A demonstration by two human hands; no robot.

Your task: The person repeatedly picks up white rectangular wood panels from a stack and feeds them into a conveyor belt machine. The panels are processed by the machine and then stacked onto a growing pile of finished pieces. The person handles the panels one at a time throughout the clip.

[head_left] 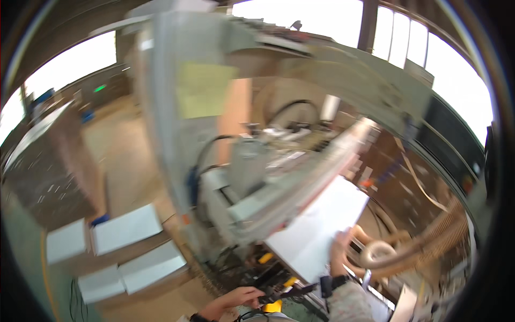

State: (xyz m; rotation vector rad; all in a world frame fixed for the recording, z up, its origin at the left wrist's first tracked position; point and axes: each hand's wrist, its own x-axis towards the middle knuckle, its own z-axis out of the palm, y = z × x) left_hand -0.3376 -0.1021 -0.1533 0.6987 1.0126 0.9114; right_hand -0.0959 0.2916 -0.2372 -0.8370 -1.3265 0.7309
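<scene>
A white panel (316, 220) lies slantwise on the machine, its far left side under a long pale beam (306, 188). My right hand (339, 251) rests on the panel's right edge, fingers stretched along its top and not closed round it. Lower down and to the left, my left hand (244, 297) has its fingers curled together against a black part (271, 294) at the machine's near side. What that hand grips is too blurred to name. Yellow pieces (273, 306) show beside it.
Several white panels (127, 229) lie on brown supports at the lower left. A grey machine column (188, 145) bearing a yellow sheet (205, 90) rises left of the beam. Ribbed hoses (424, 249) curve at the right. A large brown block (53, 166) stands at far left.
</scene>
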